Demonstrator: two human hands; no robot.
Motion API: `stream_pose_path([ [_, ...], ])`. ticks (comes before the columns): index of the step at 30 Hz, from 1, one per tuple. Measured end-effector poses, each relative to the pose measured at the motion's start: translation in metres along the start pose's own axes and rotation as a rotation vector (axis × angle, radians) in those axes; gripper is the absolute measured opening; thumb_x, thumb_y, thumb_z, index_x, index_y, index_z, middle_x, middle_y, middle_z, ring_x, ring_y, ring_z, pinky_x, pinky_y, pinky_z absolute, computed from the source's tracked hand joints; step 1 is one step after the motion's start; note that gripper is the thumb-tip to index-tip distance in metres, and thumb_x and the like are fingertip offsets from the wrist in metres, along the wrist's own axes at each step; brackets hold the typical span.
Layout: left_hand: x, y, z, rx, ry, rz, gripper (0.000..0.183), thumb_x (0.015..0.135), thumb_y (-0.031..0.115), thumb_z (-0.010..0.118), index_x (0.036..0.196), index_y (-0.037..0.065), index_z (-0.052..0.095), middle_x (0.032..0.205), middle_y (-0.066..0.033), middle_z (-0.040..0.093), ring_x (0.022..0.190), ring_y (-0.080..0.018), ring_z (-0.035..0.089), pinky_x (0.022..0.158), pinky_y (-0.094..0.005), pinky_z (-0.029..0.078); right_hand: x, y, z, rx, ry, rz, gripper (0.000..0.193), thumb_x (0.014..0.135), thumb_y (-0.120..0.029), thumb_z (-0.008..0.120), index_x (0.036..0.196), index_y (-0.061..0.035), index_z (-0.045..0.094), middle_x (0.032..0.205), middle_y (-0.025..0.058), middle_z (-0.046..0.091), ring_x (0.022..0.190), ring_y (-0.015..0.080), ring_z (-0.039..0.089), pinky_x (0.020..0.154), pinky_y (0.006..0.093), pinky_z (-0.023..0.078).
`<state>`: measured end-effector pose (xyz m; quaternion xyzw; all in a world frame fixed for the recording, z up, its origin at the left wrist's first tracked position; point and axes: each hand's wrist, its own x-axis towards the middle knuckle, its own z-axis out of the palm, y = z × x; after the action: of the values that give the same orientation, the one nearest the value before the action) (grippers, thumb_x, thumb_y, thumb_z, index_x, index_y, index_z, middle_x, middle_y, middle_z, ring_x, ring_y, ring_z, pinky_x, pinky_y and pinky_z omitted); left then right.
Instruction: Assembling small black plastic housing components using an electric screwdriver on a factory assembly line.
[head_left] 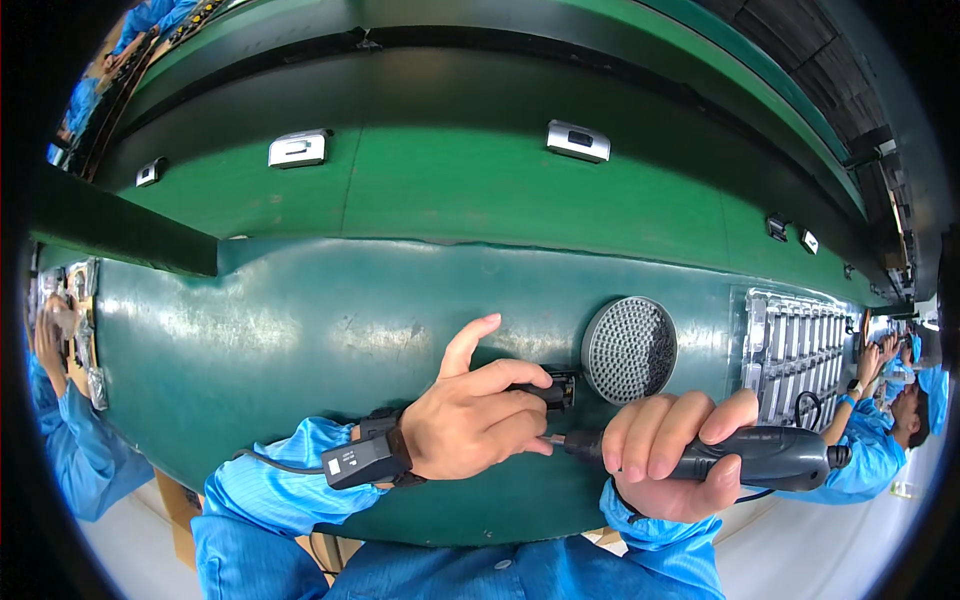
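Observation:
My left hand (475, 425) is closed around a small black plastic part (561, 391), with the index finger stretched out away from it. Most of that part is hidden under the fingers. In my right hand (675, 455) lies a dark grey electric screwdriver (765, 458), held almost level with its bit pointing left. The bit's tip is close to my left fingertips, just below the black part; whether it touches anything I cannot tell. Just beyond both hands stands a round grey dish (612, 340) with a dimpled bottom and small dark pieces, probably screws, heaped on its right side.
A clear plastic tray (752, 340) with rows of compartments lies at the right of the green table (250, 350). Behind runs a green belt (430, 190) carrying silver-and-black parts (298, 149). A dark beam (130, 235) juts in at left. Co-workers sit on both sides.

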<state>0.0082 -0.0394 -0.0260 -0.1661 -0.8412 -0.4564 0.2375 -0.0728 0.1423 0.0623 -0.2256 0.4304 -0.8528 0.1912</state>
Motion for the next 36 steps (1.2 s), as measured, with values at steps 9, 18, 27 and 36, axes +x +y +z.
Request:
stream_pose_path([
  [9, -0.004, 0.002, -0.005, 0.03, -0.067, 0.042, 0.02, 0.077, 0.027, 0.081, 0.075, 0.014, 0.065, 0.082, 0.0046, 0.065, 0.113, -0.0181, 0.063, 0.116, -0.0665, 0.026, 0.002, -0.003, 0.006, -0.041, -0.007, 0.106, 0.035, 0.098, -0.03, 0.069, 0.107, -0.0085, 0.043, 0.076, 0.0136, 0.059, 0.06, 0.0276, 0.058, 0.057, 0.0452, 0.051],
  [18, -0.002, -0.005, -0.007, -0.008, -0.048, 0.049, 0.02, 0.076, 0.025, 0.083, 0.077, 0.014, 0.066, 0.084, 0.0048, 0.066, 0.109, -0.018, 0.064, 0.115, -0.0627, 0.027, 0.005, 0.001, -0.001, -0.065, 0.011, 0.077, 0.035, 0.098, -0.03, 0.067, 0.108, -0.0086, 0.042, 0.076, 0.0129, 0.057, 0.061, 0.0266, 0.057, 0.057, 0.0448, 0.05],
  [27, -0.008, -0.013, -0.018, -0.221, 0.01, -0.112, 0.023, 0.075, 0.015, 0.088, 0.088, 0.007, 0.072, 0.092, -0.0016, 0.073, 0.096, -0.0235, 0.07, 0.091, -0.0415, 0.05, 0.01, 0.004, -0.003, -0.03, 0.039, 0.1, 0.031, 0.102, -0.035, 0.061, 0.11, -0.0116, 0.042, 0.077, 0.0107, 0.056, 0.06, 0.0248, 0.055, 0.056, 0.043, 0.049],
  [36, -0.023, 0.031, -0.027, -0.276, 0.053, -0.397, 0.025, 0.08, 0.013, 0.084, 0.102, 0.005, 0.075, 0.089, -0.0049, 0.071, 0.078, -0.0238, 0.067, 0.071, -0.0352, 0.057, 0.01, 0.002, 0.008, 0.019, 0.006, 0.059, 0.033, 0.102, -0.036, 0.063, 0.109, -0.0111, 0.042, 0.078, 0.0107, 0.057, 0.061, 0.0253, 0.056, 0.057, 0.043, 0.049],
])
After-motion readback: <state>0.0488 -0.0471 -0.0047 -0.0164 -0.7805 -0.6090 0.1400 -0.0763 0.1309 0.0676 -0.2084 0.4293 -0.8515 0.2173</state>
